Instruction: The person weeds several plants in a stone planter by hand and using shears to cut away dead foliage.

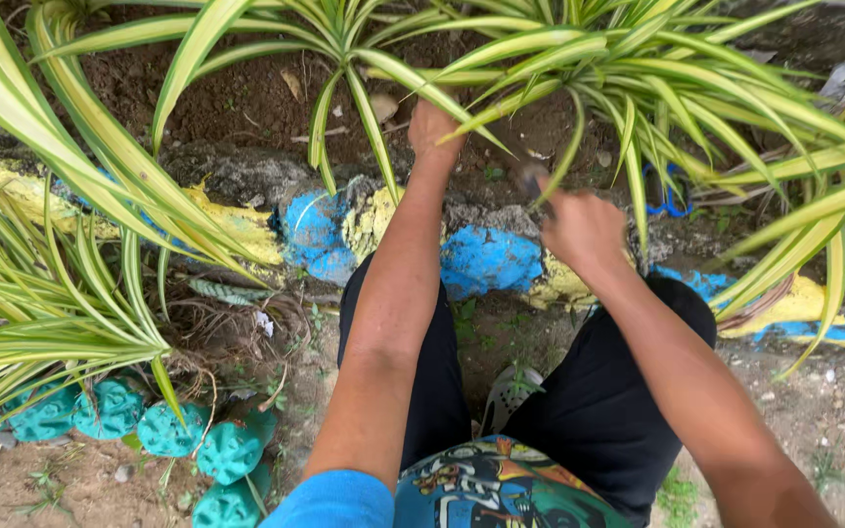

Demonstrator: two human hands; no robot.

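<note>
My left hand reaches forward into the striped green-and-cream leaves of a spider plant, its fingers closed round a few leaves near the plant's base. My right hand is a fist around the handle of a small dark tool, whose tip points up toward the soil under the same plant. The tool's working end is blurred and partly hidden by leaves. I am crouched, my black trousers and one shoe below.
A low stone border painted blue and yellow runs across in front of the brown soil bed. Another striped plant spreads at left. Teal bottle bases edge the ground at lower left. Gravelly dirt lies at right.
</note>
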